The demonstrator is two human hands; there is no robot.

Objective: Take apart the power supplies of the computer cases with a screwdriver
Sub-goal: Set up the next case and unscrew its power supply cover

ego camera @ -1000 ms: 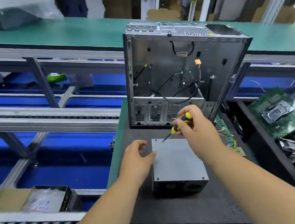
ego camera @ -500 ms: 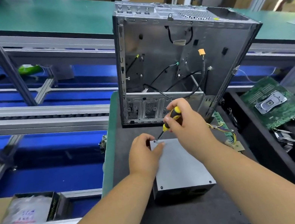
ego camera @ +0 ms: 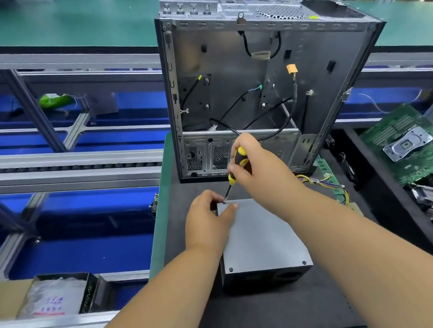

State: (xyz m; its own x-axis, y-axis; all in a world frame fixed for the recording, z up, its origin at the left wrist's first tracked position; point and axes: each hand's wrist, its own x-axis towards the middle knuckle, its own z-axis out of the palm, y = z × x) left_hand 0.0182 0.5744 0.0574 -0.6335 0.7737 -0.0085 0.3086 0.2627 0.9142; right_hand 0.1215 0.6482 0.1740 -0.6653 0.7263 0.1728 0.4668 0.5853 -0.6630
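Two screws (ego camera: 231,270) show on the near edge of the power supply's (ego camera: 264,242) grey lid; its far left corner is partly hidden behind the left hand (ego camera: 208,220), which grips that corner. The box lies flat on the black mat (ego camera: 279,311), long axis running away from the person toward the open computer case (ego camera: 267,82). The right hand (ego camera: 260,173) grips the yellow-and-black screwdriver (ego camera: 235,170), its tip slanting down-left onto that far left corner.
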